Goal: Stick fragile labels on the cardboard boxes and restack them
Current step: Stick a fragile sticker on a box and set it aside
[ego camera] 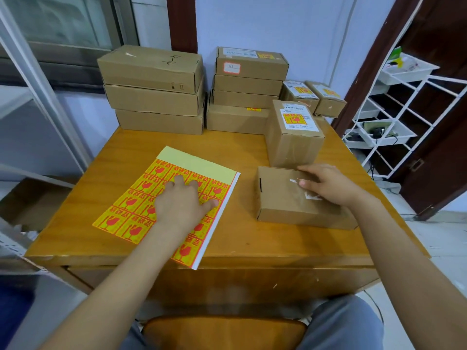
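Note:
A sheet of yellow and red fragile labels (131, 205) lies on the wooden table (252, 238), its top row peeled to bare backing. My left hand (182, 200) presses flat on the sheet with fingers spread. A small unlabelled cardboard box (283, 198) lies to the right of the sheet. My right hand (326, 183) rests on its top, fingers loosely bent. Just behind it stands a labelled box (293, 137).
Three long boxes (154, 89) are stacked at the back left, and a stack of flatter boxes (247, 89) stands at the back centre. Two small labelled boxes (313, 97) sit at the back right. A white wire rack (394, 117) stands right of the table.

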### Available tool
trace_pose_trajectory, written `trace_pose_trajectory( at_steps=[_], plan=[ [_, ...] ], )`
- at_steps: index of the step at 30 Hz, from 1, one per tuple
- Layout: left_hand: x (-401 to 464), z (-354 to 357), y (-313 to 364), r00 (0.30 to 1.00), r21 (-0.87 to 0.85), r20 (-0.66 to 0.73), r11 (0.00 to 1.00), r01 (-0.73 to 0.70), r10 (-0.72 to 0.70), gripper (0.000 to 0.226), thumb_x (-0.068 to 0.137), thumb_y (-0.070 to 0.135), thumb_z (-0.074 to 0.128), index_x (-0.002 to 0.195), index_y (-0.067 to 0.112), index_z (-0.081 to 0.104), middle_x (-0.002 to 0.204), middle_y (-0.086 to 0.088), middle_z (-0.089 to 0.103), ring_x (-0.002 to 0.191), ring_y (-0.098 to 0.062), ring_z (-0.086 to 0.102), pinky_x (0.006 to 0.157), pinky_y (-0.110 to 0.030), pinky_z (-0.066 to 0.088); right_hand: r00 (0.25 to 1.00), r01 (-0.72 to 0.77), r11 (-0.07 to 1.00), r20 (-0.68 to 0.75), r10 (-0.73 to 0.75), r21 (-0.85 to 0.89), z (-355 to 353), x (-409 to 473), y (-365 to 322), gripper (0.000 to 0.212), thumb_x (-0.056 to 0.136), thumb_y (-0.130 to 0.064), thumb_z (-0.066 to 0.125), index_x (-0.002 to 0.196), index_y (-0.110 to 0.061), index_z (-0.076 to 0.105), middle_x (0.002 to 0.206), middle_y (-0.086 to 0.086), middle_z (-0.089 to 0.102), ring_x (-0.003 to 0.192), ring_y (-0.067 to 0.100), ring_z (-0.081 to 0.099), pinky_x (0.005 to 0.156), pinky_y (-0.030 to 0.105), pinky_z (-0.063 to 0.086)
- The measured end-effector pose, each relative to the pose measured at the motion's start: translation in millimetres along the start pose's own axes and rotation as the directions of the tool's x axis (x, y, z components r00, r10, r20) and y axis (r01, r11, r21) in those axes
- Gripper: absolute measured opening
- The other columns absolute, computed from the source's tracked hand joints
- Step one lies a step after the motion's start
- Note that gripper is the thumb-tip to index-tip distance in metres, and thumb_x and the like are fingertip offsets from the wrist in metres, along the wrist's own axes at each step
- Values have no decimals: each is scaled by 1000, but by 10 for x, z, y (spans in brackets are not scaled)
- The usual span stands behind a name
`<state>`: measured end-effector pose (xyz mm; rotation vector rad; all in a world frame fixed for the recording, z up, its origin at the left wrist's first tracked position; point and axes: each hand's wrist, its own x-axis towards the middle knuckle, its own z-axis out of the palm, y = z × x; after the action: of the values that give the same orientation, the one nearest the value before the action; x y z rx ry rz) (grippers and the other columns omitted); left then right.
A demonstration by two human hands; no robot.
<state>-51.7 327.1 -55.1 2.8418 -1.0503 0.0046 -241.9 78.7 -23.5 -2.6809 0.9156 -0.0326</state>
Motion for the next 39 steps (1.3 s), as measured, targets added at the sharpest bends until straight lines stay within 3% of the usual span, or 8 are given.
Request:
trace_pose_trajectory(
  at_steps=[3,5,8,10,14,20,26,39],
  plan=[
    [-36,34,42,1000,-14,-7,1000,-7,7,76,80,72,44,130,15,45,129,-9,49,122,-28,45,81,-39,49,1000,-4,998,-20,2,-68,-4,86,-124,46,93,-27,56,138,-22,45,142,2,45,135,22,33,113,49,22],
    [-26,48,48,1000,-31,-14,1000,4,-4,78,79,74,44,128,13,47,126,-9,53,120,-28,48,81,-39,50,989,106,993,-100,-110,-52,25,74,-343,43,91,-22,58,134,-19,50,137,2,49,131,22,38,112,41,27],
    [54,41,51,989,-55,-142,997,-48,40,68,84,68,43,116,9,55,117,-9,58,113,-27,52,85,-40,46,951,256,945,-231,-208,205,129,-41,-858,33,91,-20,59,123,-13,60,121,1,58,114,14,51,97,21,35],
    [172,23,25,971,-97,-214,987,-127,104,56,89,58,45,115,10,57,118,-8,57,115,-26,49,90,-41,40,943,304,875,-248,-221,377,261,-90,-1214,28,91,-15,58,118,-10,62,112,1,59,101,11,55,90,20,41],
    [440,127,-160,956,-178,-135,943,-283,261,47,95,37,47,137,17,45,145,-5,41,136,-24,30,109,-41,24,947,307,774,-262,-188,554,663,-62,-1738,26,93,-8,51,118,-7,59,113,4,56,96,10,53,84,19,42],
    [446,274,-376,953,-213,-36,930,-300,300,49,99,41,34,145,26,33,155,2,25,145,-18,15,117,-41,10,962,185,932,-249,-107,312,1012,217,-1695,36,93,-14,48,129,-9,50,128,6,48,121,22,38,102,32,34],
    [423,245,-385,960,-257,-20,927,-275,279,53,94,47,44,144,32,34,156,6,22,145,-16,12,116,-40,7,958,172,979,-251,-141,108,1085,309,-1578,40,94,-31,48,130,-14,50,127,0,46,120,19,33,97,35,27],
    [437,224,-416,956,-293,11,915,-276,292,87,63,73,43,142,38,35,153,9,27,142,-15,16,113,-41,13,962,242,938,-186,-199,247,1034,204,-1489,61,88,-39,61,140,-15,41,134,1,45,126,17,32,104,31,32]
  ],
)
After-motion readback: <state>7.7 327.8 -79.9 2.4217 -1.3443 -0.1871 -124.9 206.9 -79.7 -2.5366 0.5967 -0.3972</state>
